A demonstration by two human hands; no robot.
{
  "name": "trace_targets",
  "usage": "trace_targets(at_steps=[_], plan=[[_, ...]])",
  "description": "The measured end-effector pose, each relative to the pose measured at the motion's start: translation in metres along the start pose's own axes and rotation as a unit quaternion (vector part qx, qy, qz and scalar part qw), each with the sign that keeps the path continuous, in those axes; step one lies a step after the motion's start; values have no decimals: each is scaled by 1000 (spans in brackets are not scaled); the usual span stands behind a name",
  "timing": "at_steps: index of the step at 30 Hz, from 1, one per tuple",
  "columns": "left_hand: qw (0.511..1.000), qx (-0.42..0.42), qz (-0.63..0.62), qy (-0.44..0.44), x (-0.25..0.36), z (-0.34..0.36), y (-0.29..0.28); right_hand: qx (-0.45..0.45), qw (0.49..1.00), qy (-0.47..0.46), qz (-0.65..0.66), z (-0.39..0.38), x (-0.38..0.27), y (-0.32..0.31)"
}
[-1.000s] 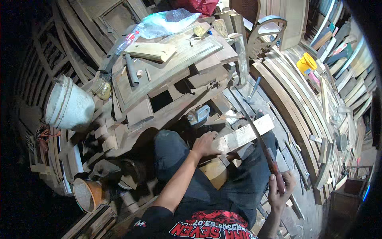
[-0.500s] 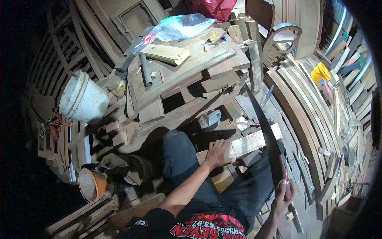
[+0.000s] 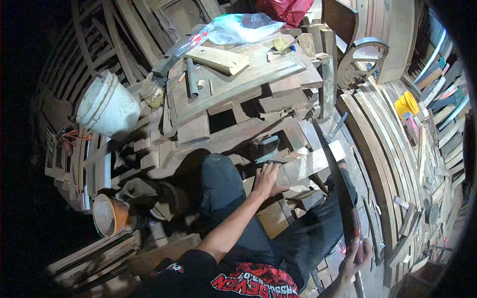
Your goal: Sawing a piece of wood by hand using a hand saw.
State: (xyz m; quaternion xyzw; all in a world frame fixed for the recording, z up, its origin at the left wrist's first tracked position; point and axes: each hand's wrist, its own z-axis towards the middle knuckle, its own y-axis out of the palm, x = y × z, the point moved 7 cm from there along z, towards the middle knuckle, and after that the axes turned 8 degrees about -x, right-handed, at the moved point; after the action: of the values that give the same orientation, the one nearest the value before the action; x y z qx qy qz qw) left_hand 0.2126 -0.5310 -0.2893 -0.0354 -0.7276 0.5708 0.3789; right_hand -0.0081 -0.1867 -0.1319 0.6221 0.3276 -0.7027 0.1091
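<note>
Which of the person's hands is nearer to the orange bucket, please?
Left. The left hand is right of the orange bucket and higher in the view; the right hand, holding the saw, is lower and much farther right.

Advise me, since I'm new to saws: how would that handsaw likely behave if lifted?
The handsaw may flex sideways, since its long blade looks thin, but it probably won't droop: it extends nearly straight from the right hand. Its narrowing blade suggests balance nearer the brown handle.
</note>
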Motion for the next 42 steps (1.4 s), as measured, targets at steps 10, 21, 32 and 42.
trace_targets(at_steps=[10, 21, 32, 42], plan=[[999, -33, -19, -11, -2, -3, -6, 34, 996, -8, -85, -12, -11, -21], [990, -90, -113, -5, -25, 17, 4, -73, 993, 65, -63, -36, -58, -10], [946, -68, -317, -8, -28, 17, 0, -78, 989, 5, -125, -54, -44, -1], [955, -83, -274, -73, -38, 19, -2, -87, 982, 73, -150, -61, -57, -5]])
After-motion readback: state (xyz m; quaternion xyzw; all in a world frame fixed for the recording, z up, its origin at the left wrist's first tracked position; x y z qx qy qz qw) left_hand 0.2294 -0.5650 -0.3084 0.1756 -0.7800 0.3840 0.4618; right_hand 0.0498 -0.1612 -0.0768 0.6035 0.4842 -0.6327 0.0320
